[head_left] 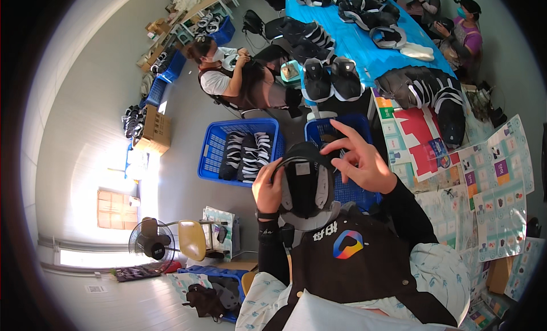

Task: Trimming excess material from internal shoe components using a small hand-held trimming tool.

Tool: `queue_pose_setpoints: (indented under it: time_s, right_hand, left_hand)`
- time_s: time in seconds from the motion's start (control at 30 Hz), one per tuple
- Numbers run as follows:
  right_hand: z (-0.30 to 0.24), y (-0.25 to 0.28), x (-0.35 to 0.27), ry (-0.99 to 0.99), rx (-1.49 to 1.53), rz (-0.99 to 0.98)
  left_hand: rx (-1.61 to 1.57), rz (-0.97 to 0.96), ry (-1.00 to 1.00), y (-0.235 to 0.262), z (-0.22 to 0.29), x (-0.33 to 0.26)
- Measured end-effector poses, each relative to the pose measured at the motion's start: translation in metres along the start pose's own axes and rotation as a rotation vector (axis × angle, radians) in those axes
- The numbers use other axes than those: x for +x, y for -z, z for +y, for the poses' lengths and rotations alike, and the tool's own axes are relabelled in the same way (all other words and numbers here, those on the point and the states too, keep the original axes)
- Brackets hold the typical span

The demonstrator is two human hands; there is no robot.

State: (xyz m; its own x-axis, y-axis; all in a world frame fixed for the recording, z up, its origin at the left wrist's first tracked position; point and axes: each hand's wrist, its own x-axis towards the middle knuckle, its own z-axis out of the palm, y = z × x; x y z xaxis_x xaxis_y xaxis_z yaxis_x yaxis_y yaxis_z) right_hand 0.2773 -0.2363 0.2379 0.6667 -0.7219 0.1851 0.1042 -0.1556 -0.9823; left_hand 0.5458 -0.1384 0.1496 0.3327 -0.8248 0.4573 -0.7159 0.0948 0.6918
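My left hand (266,188) grips the left side of a black shoe (304,189), held up in front of my chest. Its opening faces me, showing dark lining, a small white label inside and grey padding along both sides. My right hand (364,164) is raised at the shoe's upper right, fingers spread and the index finger stretched out. One fingertip is close to the collar's edge; whether it touches I cannot tell. Behind that hand stands a blue crate (339,125), partly hidden. Another blue crate (208,160) to its left holds several black shoes with white stripes (248,157).
A blue-covered table (364,52) ahead bears many black shoes. Printed sheets (493,183) cover the surface at my right. A seated person (228,74) works ahead on the left; others sit beyond the table. A fan (152,240) and a yellow chair (192,240) stand at lower left.
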Motion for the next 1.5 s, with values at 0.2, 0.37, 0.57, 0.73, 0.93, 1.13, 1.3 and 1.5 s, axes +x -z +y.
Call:
queue_pose_setpoints:
  time_s: [0.2, 0.37, 0.57, 0.73, 0.93, 1.13, 1.3, 1.5]
  right_hand:
    - [-0.078, -0.044, 0.010, 0.311, 0.237, -0.525]
    - [-0.089, -0.031, -0.012, 0.440, 0.410, -0.701]
    - [-0.082, -0.039, -0.013, 0.311, 0.427, -0.731]
    - [-0.084, -0.037, -0.015, 0.384, 0.304, -0.650]
    - [-0.100, -0.012, -0.020, 0.516, -0.908, -0.371]
    - [-0.142, 0.010, -0.030, 0.913, 0.076, -0.937]
    - [-0.147, 0.002, -0.031, 0.844, 0.046, -0.866]
    - [-0.140, -0.001, -0.032, 0.643, 0.171, -0.725]
  left_hand:
    - [-0.020, 0.152, 0.222, 0.017, -0.056, -0.041]
    - [0.093, 0.138, 0.170, 0.043, -0.055, -0.051]
    - [0.133, 0.178, 0.214, 0.058, -0.071, -0.070]
    - [0.159, 0.205, 0.298, 0.056, -0.083, -0.070]
    - [0.235, 0.163, 0.212, 0.057, -0.071, -0.064]
    - [0.136, 0.131, 0.174, 0.053, -0.075, -0.057]
    - [0.166, 0.130, 0.152, 0.062, -0.072, -0.061]
    - [0.100, 0.104, 0.184, 0.062, -0.070, -0.071]
